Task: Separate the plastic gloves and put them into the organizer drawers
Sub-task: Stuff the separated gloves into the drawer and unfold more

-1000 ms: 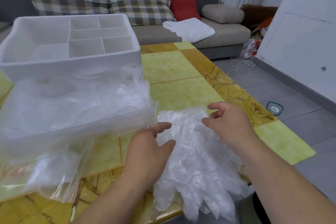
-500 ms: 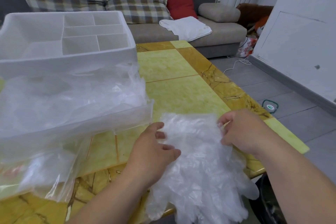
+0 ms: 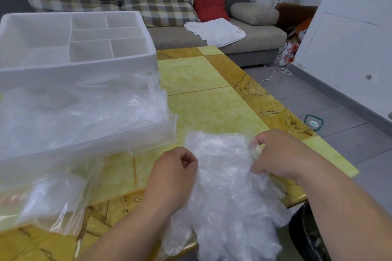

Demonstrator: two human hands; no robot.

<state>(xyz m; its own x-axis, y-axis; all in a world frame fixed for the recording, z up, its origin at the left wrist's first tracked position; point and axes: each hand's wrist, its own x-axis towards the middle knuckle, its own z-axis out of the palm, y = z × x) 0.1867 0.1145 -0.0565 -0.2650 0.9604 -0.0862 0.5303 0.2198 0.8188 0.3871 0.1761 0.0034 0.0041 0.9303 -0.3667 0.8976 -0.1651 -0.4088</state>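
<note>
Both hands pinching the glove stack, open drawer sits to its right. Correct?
Not quite. The head view shows the left hand and right hand pinching the glove stack, but the open drawer sits to its left.

Glove stack (image 3: pixel 224 186) lies flat at the near edge of the table (image 3: pixel 203 82), with the finger ends hanging over the edge. Left hand (image 3: pixel 171 178) is curled at the stack's left edge, pinching film. Right hand (image 3: pixel 280 154) pinches film at the right edge, near the cuffs. White organizer (image 3: pixel 118 68) sits at left on the table. Its clear drawer (image 3: pixel 161 131) is pulled out and filled with loose clear plastic. Clear bag (image 3: pixel 42 203) lies just in front of the drawer.
</note>
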